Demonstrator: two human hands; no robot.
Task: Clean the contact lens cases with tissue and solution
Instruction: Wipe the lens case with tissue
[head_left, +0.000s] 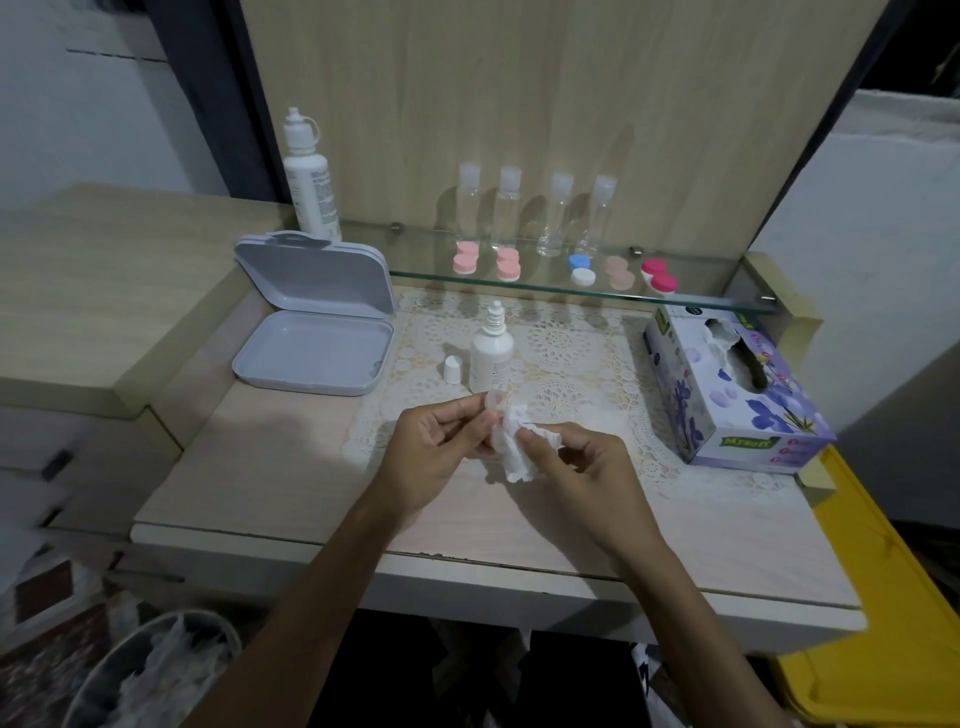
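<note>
Table bears lace mat, open grey case; tissue box.

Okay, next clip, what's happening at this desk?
A person is wiping a small clear lens case piece, pinched in the left hand, with a crumpled tissue that the right hand pinches. An uncapped solution bottle stands just behind the hands, its cap beside it on the lace mat. Five coloured lens cases sit capped on the glass shelf, and an open grey box lies to the left.
</note>
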